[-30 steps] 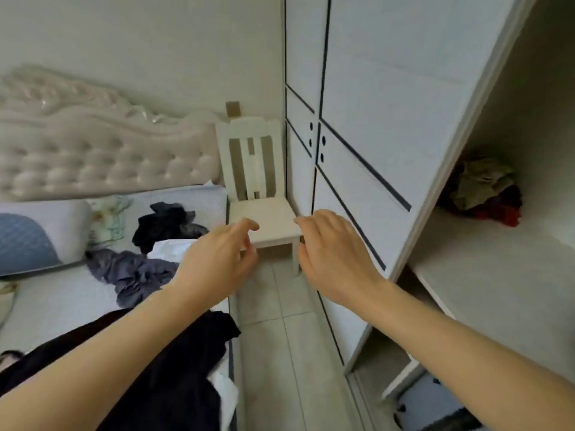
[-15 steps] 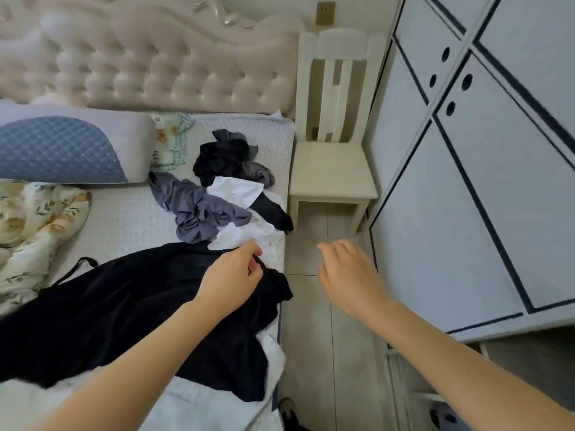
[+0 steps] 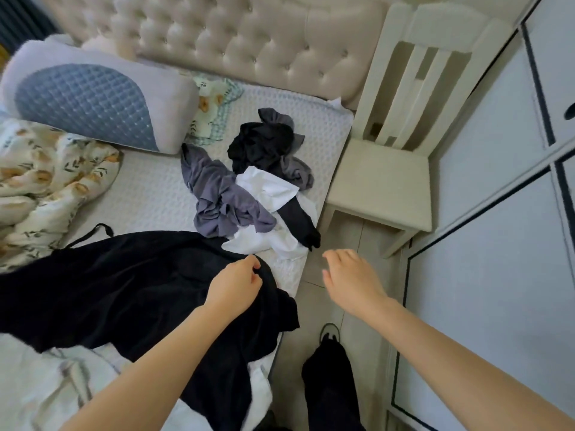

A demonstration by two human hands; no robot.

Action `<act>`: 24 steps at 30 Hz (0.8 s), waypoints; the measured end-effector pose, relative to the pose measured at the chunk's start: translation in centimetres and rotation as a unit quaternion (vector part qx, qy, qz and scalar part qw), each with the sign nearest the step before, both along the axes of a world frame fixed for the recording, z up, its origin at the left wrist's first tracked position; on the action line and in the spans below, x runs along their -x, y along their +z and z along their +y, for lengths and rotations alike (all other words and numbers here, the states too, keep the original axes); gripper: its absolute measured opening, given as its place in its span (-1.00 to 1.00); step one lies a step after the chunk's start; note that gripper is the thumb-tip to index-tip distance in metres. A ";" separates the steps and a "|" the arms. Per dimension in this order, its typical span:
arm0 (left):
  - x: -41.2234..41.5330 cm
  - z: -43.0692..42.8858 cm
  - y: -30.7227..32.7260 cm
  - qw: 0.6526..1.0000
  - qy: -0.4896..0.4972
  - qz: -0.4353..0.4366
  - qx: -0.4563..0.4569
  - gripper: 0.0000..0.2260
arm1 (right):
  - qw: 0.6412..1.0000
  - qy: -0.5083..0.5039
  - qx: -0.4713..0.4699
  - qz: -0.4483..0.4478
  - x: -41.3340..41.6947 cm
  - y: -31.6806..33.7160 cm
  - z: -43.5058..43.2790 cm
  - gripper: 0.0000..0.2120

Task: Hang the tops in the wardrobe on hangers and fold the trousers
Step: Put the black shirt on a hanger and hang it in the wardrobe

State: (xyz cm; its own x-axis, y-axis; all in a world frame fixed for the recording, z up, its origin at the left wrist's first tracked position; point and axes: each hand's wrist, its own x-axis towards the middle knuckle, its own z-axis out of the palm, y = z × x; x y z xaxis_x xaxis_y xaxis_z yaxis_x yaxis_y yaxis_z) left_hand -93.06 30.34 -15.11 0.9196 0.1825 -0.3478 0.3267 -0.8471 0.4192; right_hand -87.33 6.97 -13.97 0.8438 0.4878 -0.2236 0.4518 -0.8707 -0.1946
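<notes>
no readable text, label, brand, number or sign on anything in view

The black garment (image 3: 124, 290) runs off the left edge and under the left forearm (image 3: 174, 353). Whether the left hand (image 3: 235, 286) pinches it cannot be told. The right hand (image 3: 351, 278) is blurred at its fingers. The wardrobe (image 3: 497, 244) is cut by the right edge.

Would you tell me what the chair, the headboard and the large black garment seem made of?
The chair: probably wood, cream painted, matte; rigid slats. The headboard: padded leather-like upholstery, slight sheen; buttoned tufts. The black garment: soft fabric, possibly velvety; it drapes in deep, light-absorbing folds.
</notes>
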 end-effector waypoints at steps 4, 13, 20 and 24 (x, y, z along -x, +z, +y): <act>-5.1 0.2 0.0 0.998 -0.009 0.034 -0.056 -0.78 | 0.999 0.031 0.008 0.012 -8.9 -0.2 -0.8 -0.70; -15.5 0.9 -1.7 0.994 0.064 0.061 -0.057 -0.78 | 0.998 0.032 0.023 0.050 -25.0 -0.9 -0.9 -0.73; -23.0 1.2 -5.2 0.993 0.071 0.091 -0.039 -0.91 | 0.995 0.032 0.023 0.088 -33.5 -3.0 1.2 -0.72; -29.6 2.4 -7.1 0.991 0.073 0.104 -0.034 -0.88 | 0.993 0.041 0.021 0.106 -39.2 -4.7 3.7 -0.69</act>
